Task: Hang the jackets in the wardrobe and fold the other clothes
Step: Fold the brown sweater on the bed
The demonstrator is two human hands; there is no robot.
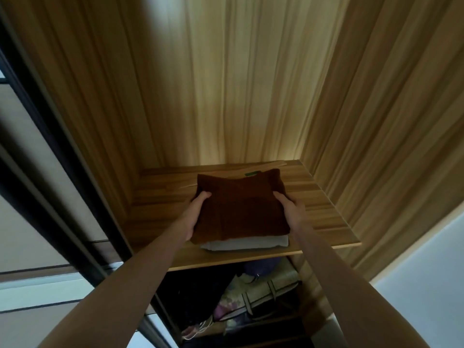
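Note:
A folded dark brown garment (241, 209) lies on top of a folded grey garment (246, 243) on a wooden wardrobe shelf (324, 209). My left hand (194, 212) grips the brown garment's left side, thumb on top and fingers underneath. At the right side my right hand (291, 208) holds it the same way. Both forearms reach up from below into the wardrobe.
The wardrobe's wooden side walls (391, 121) and back panel (226, 84) close in the shelf. A thin wooden strip with a green tag (252, 173) lies behind the stack. Below the shelf are a patterned bag (253, 295) and dark items. A dark sliding-door frame (50, 146) runs along the left.

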